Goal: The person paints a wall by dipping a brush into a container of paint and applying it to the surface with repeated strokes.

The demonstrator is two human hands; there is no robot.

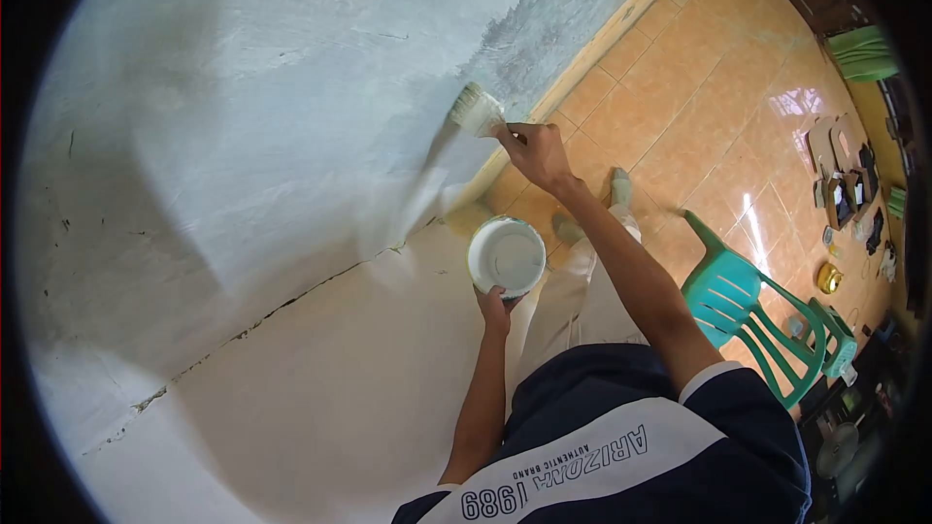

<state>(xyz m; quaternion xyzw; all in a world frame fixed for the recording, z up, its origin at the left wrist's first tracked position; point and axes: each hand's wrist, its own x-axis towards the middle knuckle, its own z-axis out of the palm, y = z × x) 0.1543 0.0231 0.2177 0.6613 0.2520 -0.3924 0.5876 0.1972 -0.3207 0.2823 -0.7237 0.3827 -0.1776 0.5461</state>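
My right hand (539,155) is closed round the handle of a wide paintbrush (478,113). The white-coated bristles point up and left, right at the patchy grey-white wall (320,68). Below it, my left hand (496,309) grips a round white tub (507,257) by its near side, thumb over the rim. Pale paint coats the inside of the tub, with a ring mark showing on its bottom. Fingers of the left hand under the tub are hidden.
A cracked seam (282,307) runs down the wall corner to the left. Orange floor tiles (670,107) lie to the right, edged by a yellowish skirting (607,34). A green plastic chair (728,291) stands close by my right arm, with a green stool (833,338) beyond.
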